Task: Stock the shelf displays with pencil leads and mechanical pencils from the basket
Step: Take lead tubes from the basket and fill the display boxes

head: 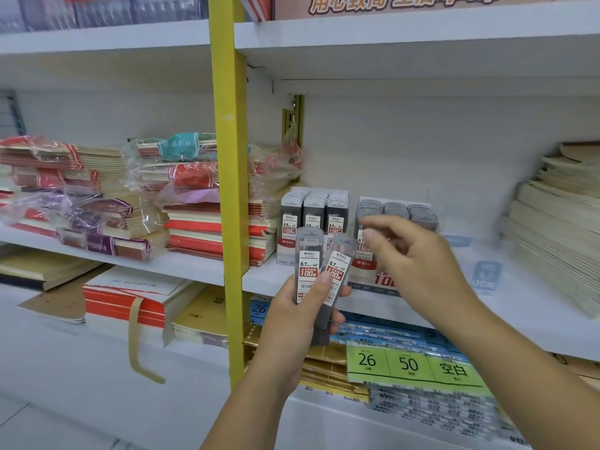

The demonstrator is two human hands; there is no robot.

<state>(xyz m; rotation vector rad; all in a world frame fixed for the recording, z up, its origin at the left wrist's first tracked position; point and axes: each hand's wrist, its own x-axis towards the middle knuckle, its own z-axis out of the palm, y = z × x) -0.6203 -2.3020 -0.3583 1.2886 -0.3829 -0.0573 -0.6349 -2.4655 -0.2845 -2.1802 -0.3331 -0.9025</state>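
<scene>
Two 0.7 HB lead cases (309, 261) are gripped upright in the left hand (292, 319), just in front of the 0.7 display box (367, 282). The right hand (415, 261), blurred and loosely curled, is held before that box; whether anything is held cannot be told. A 0.5 display box (286, 246) is seen just left of it.

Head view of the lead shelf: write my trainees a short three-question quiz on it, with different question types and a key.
1. True or false: the packs in the left hand are marked 0.5.
2. How many display boxes of leads stand on the shelf? A one, B two, C four.
3. Fill in: the right hand is in front of the ____ box.
Key: 1 false, they read 0.7. 2 B. 3 right.
</scene>
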